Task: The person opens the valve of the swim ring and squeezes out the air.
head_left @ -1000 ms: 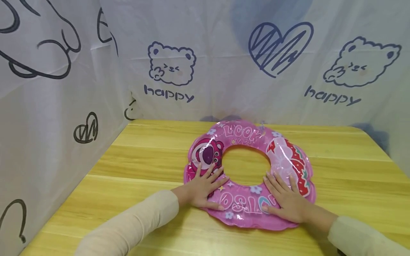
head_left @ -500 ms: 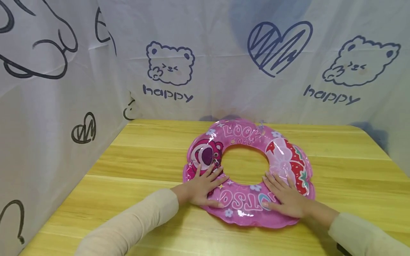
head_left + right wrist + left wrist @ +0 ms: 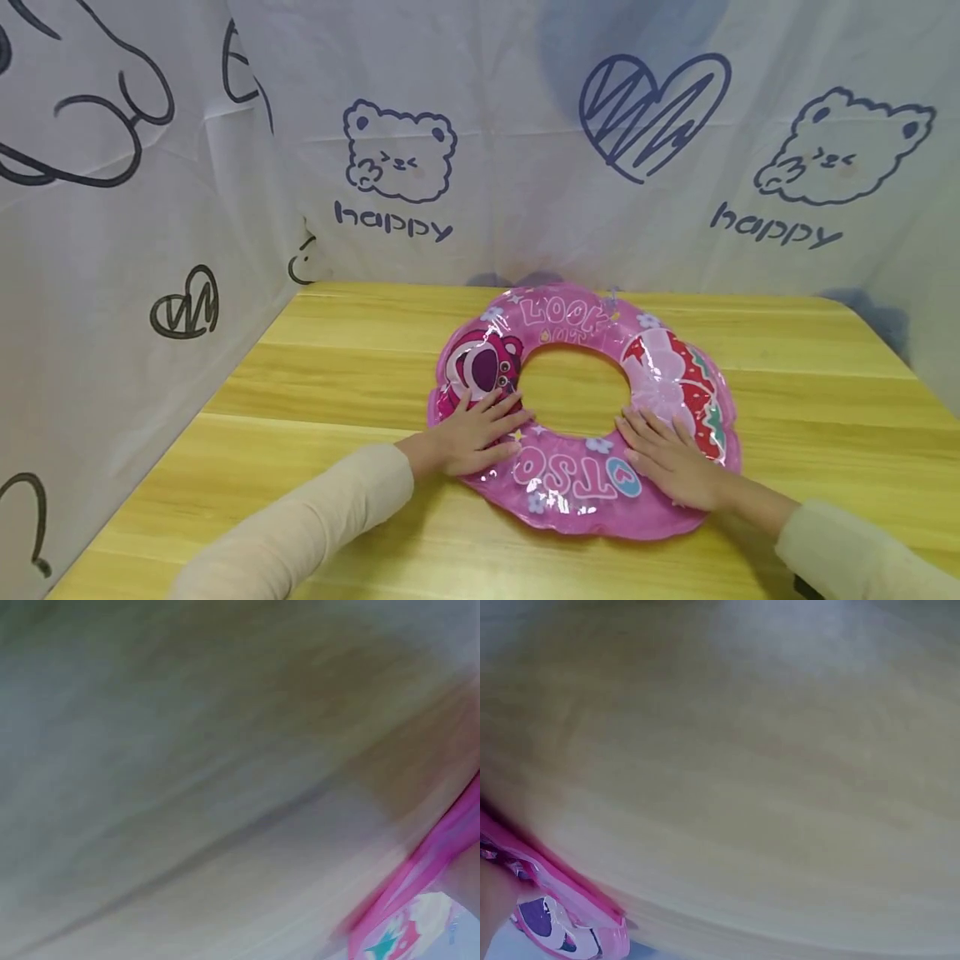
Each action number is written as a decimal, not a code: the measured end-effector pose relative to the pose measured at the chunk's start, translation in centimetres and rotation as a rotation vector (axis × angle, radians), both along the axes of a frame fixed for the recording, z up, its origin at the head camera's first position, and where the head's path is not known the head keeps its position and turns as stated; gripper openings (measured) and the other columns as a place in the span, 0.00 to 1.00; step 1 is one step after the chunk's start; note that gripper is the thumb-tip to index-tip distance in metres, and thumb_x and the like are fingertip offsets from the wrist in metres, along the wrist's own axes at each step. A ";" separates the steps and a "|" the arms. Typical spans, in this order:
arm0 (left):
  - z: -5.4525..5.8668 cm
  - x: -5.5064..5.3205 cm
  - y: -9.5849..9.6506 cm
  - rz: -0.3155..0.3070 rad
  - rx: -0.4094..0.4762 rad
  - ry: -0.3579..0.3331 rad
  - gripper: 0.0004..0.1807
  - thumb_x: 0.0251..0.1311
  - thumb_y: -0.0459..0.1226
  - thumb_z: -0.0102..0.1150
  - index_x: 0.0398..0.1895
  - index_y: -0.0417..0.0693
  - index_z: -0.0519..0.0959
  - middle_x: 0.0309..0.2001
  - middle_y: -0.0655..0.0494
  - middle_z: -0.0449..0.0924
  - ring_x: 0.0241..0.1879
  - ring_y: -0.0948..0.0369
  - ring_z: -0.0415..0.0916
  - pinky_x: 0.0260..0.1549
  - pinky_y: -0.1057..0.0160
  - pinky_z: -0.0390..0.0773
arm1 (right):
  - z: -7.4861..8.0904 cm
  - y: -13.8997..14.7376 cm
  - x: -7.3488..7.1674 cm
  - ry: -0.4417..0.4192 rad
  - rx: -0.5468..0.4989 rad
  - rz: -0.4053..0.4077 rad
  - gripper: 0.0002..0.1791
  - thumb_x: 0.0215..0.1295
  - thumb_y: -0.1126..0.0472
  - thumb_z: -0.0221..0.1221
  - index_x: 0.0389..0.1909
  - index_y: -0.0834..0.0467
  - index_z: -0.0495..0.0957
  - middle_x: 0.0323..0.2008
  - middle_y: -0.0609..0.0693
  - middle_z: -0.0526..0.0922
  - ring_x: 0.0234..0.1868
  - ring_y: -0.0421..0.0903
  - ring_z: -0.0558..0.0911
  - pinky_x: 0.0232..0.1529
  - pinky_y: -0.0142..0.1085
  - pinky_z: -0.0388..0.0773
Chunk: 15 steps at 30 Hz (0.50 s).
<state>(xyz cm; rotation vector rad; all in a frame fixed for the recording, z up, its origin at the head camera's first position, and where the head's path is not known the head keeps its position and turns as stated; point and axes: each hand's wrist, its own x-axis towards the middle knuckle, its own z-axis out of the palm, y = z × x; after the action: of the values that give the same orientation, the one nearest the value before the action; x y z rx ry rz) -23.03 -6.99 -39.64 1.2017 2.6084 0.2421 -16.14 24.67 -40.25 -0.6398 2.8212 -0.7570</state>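
From my feed I see a pink swim ring [image 3: 577,510] lying flat on the surface [image 3: 337,379], its far rim close to the back edge. Two hands rest on the near half of the ring. The left hand [image 3: 480,433] lies on the ring's left, fingers straight and spread over the printed bear; the right hand [image 3: 671,462] lies on the ring's right, fingers extended, just below the strawberry print [image 3: 697,400]. Both hands are flat, gripping nothing. Pale sleeves [image 3: 315,508] reach in from either side of the ring's near edge.

The surface is yellow wood-grain, with bands running sideways past the ring and showing through its hole. To the ring's far right, the back corner of the surface is rounded.

Behind the ring hangs a white cloth [image 3: 517,167] with dark blue line drawings: a bear head [image 3: 400,152] up and to the ring's left, a scribbled heart [image 3: 656,117] above it, and a second bear to the upper right, each bear over the word "happy". To the ring's left, a side cloth [image 3: 90,250] carries black strokes and a smaller heart [image 3: 187,308]. My wrist views are mostly blurred wood, with the ring's edge in a lower corner of each.
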 end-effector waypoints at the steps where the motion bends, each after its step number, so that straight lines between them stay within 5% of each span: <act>1: 0.1 -0.1 0.0 0.008 0.010 0.008 0.31 0.69 0.56 0.31 0.73 0.63 0.48 0.75 0.53 0.39 0.74 0.48 0.36 0.67 0.36 0.36 | -0.1 -0.1 0.0 0.028 0.002 -0.001 0.31 0.70 0.49 0.45 0.68 0.62 0.57 0.71 0.63 0.51 0.71 0.67 0.45 0.65 0.66 0.30; 8: 0.1 -0.8 -0.1 0.027 0.133 0.176 0.31 0.67 0.52 0.40 0.69 0.48 0.58 0.72 0.45 0.51 0.71 0.49 0.51 0.66 0.40 0.51 | 0.0 0.0 -0.6 0.332 0.105 -0.033 0.36 0.57 0.48 0.60 0.63 0.65 0.66 0.66 0.67 0.61 0.66 0.67 0.57 0.62 0.63 0.53; 15: -0.4 -3.6 -0.4 0.183 0.165 0.376 0.37 0.64 0.55 0.44 0.68 0.41 0.59 0.70 0.39 0.52 0.69 0.44 0.51 0.68 0.42 0.48 | 1.1 2.0 -3.4 0.320 0.155 -0.124 0.42 0.60 0.50 0.58 0.66 0.73 0.54 0.68 0.73 0.50 0.68 0.71 0.47 0.65 0.65 0.43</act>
<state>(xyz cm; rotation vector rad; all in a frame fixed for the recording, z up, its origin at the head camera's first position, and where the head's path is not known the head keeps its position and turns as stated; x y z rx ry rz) -26.61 -7.38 -40.06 1.1543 3.0850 0.2963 -19.52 26.69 -39.20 -0.6132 3.1973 -0.4827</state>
